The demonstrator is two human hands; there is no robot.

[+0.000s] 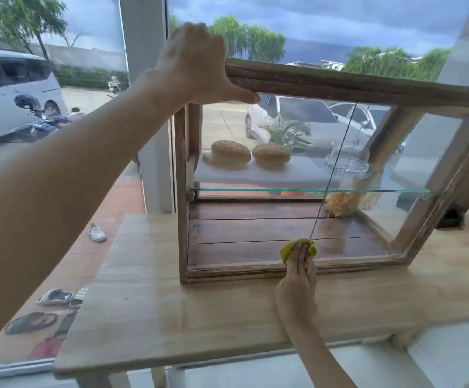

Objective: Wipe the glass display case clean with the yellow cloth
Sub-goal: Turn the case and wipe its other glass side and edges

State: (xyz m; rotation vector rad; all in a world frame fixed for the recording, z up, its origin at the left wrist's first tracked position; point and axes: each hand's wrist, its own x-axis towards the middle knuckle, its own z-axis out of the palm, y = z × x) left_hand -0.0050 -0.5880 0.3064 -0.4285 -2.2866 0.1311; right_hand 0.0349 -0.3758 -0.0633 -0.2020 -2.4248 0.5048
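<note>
glass display case (297,169) stands on the worktop (171,309). our left hand (197,63) grips its wooden top frame, the safe hold. our right hand (300,275) presses the soft yellow cloth (286,249) low on the front pane with straight fingers; we judge the glass fragile and slippery.

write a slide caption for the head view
Right hand presses yellow cloth low on the glass display case; left hand grips its top frame.

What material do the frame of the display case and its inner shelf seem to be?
The frame looks like old, worn wood: rough grain, faded matte finish. The inner shelf seems to be clear glass: greenish edge, and things show through it.
</note>
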